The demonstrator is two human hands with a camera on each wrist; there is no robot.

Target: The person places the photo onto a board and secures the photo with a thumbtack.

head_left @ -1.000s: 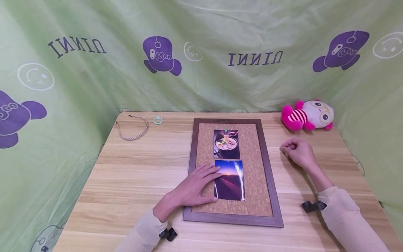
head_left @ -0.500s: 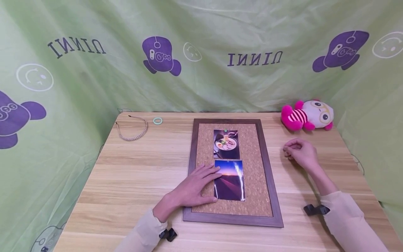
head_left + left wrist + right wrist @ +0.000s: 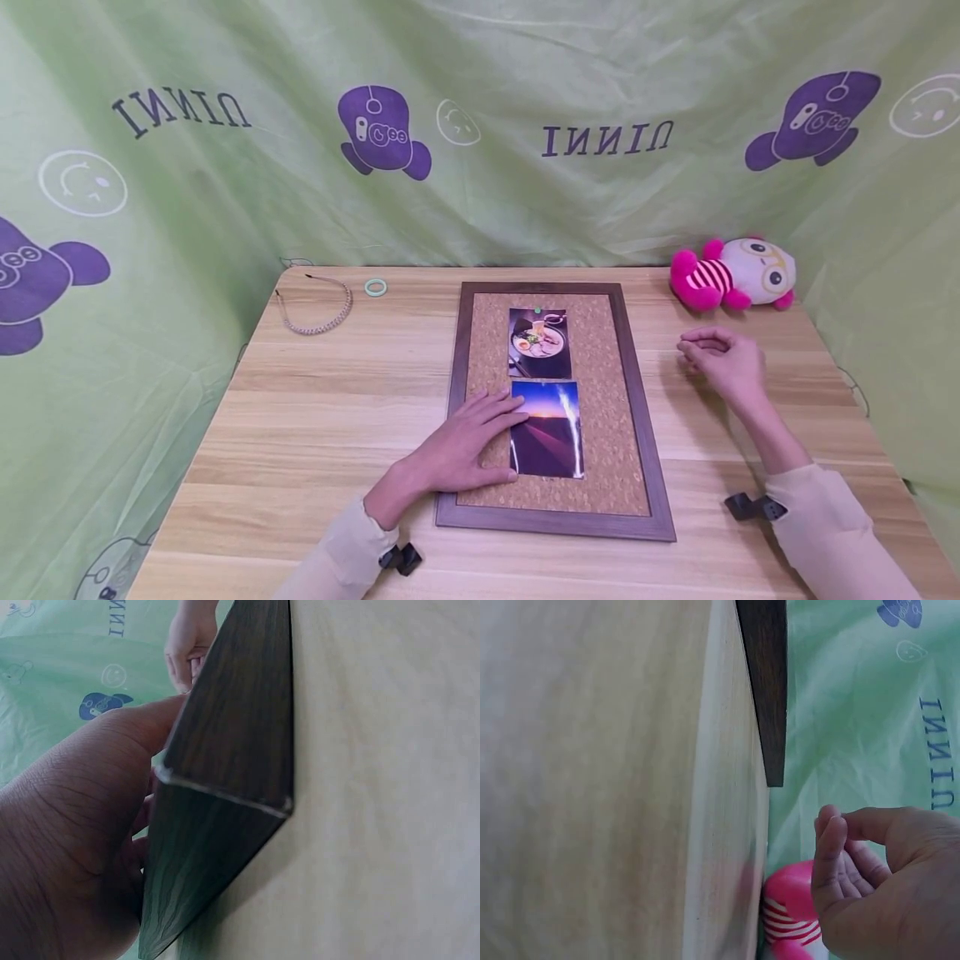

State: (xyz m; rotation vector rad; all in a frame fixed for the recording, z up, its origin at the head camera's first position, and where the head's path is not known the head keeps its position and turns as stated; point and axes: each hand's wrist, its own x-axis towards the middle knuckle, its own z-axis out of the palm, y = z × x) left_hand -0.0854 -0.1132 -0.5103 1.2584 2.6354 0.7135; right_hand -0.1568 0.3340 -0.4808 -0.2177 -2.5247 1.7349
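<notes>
A framed cork board (image 3: pixel 607 450) lies on the table. Near its top a ramen photo (image 3: pixel 557 365) is fixed by a small green pin (image 3: pixel 537 310). Just below lies a glossy sunset photo (image 3: pixel 551 446). My left hand (image 3: pixel 461 446) rests spread on the board's left side, fingertips on the sunset photo's left edge. In the left wrist view the dark frame (image 3: pixel 232 712) hides most of its fingers. Right of the board, my right hand (image 3: pixel 726 367) hovers above the table, fingers curled. Its thumb and index tips (image 3: pixel 832 832) meet; anything tiny between them cannot be seen.
At the back right corner lies a pink and white plush toy (image 3: pixel 727 275). A beaded headband (image 3: pixel 322 327) and a mint-green ring (image 3: pixel 376 287) sit at the back left. Behind the wooden table (image 3: pixel 300 450) hangs a green printed curtain (image 3: pixel 495 208).
My right hand has drifted slightly right, away from the board, its fingertips staying together. The left hand, the board and both photos look the same.
</notes>
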